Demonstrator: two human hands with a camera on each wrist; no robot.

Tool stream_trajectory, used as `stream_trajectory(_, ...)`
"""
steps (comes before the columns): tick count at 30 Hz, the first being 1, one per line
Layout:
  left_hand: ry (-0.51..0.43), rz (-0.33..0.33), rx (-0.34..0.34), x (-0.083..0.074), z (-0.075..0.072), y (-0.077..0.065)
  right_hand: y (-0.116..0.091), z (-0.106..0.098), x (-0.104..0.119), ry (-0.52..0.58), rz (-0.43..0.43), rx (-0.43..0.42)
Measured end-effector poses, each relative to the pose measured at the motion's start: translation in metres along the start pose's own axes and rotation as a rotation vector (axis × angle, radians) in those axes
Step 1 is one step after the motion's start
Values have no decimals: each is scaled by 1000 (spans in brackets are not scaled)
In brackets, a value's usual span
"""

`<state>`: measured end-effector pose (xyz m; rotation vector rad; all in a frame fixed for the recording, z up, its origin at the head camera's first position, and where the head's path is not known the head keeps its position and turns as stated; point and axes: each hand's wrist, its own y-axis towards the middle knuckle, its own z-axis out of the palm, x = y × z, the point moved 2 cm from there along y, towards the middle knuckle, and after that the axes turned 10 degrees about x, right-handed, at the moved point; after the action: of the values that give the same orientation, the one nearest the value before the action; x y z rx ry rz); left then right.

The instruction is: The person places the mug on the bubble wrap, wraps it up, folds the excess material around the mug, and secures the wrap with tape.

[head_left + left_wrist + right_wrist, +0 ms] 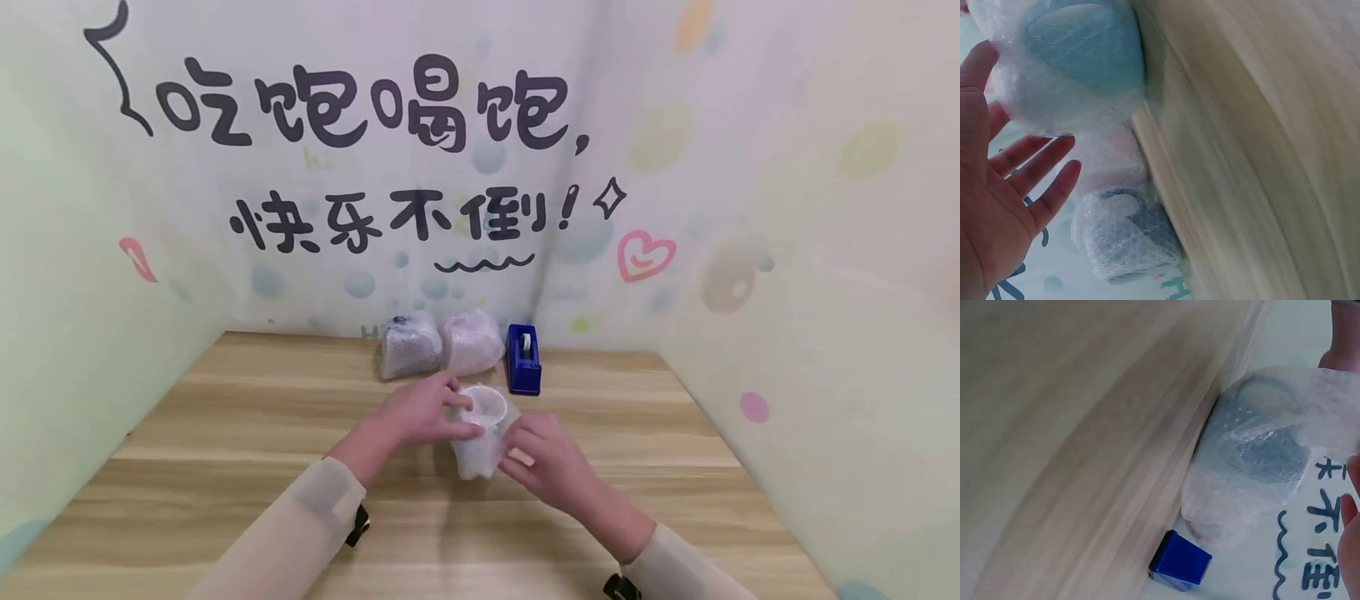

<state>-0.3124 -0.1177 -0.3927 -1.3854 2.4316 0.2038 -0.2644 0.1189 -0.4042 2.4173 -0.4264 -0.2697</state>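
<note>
Cloudy bubble wrap surrounds a light-blue cup [1079, 47], which stands near the table's middle; its round pale rim [489, 403] faces up in the head view. My left hand [429, 410] is at the cup's left side, with fingertips by the rim and the thumb lower. In the left wrist view those fingers are spread and fairly straight, some against the wrap. My right hand [551, 462] is at the cup's right side, its fingertips touching the wrap's edge and the thumb apart. The right wrist view cuts off most of this hand.
Behind the cup, two bubble-wrapped bundles, a dark one [411, 348] and a pinkish one [474, 343], stand side by side near the back wall. A blue tape dispenser [524, 360] is right of them. Walls border the wooden table [300, 392] at back and sides.
</note>
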Motion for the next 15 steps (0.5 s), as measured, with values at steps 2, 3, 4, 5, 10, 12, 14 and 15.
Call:
stream_trajectory(2, -8, 14, 6, 1, 3, 0, 2, 6, -7, 52, 108, -18)
stream_trajectory(3, -11, 20, 6, 1, 4, 0, 3, 8, -11, 76, 162, -13)
stream_trajectory(4, -9, 29, 3, 1, 5, 0, 5, 10, -14, 98, 211, 2)
stream_trajectory(5, -5, 38, 0, 1, 6, -1, 8, 12, -18, 118, 252, 23)
stream_trajectory(10, 21, 73, -20, 3, 7, -4, 17, 18, -31, 186, 400, 156)
stream_trajectory(12, 12, 88, -18, 4, 8, -5, 20, 19, -34, 190, 433, 195)
stream_trajectory(14, -9, 94, -8, 6, 10, -6, 23, 19, -35, 179, 451, 216)
stream_trajectory(15, -26, 99, -5, 6, 10, -6, 24, 19, -35, 169, 455, 220)
